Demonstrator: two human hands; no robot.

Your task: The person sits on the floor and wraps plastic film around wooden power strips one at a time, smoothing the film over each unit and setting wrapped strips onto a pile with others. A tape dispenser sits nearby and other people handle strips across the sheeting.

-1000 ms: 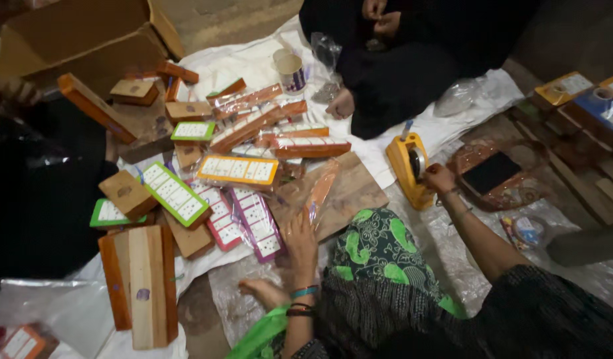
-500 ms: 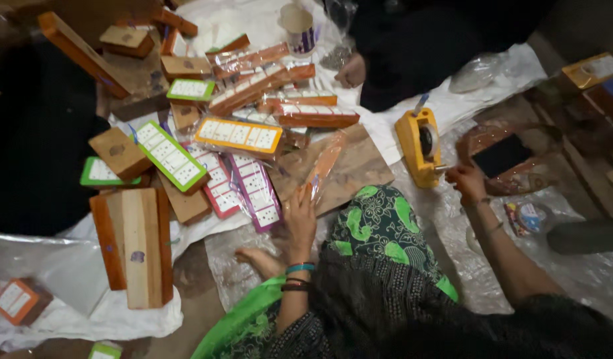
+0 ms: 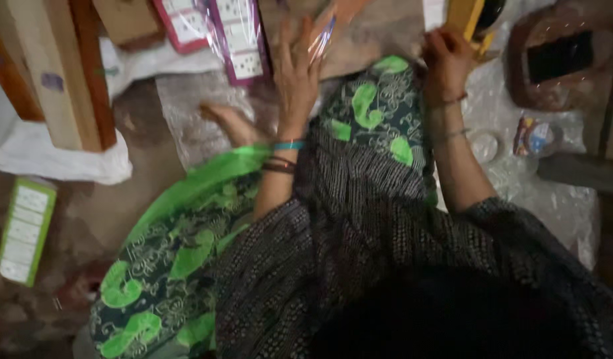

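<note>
Floor (image 3: 153,219): wrapped packet (image 3: 329,30) against fingers (image 3: 305,46).

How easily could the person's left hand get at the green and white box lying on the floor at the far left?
Probably not easily: the left hand rests up on a clear wrapped packet, while the green and white box lies far off, low on the left.

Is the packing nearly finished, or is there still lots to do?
Some looks done: two flat packs in clear wrap lie finished near the top. In hand: the left hand rests on a clear-wrapped pack on the board, and the right hand is at the yellow tape dispenser. Probably left: a brown box and a green-edged box lie unwrapped. I'd guess about midway.
</note>
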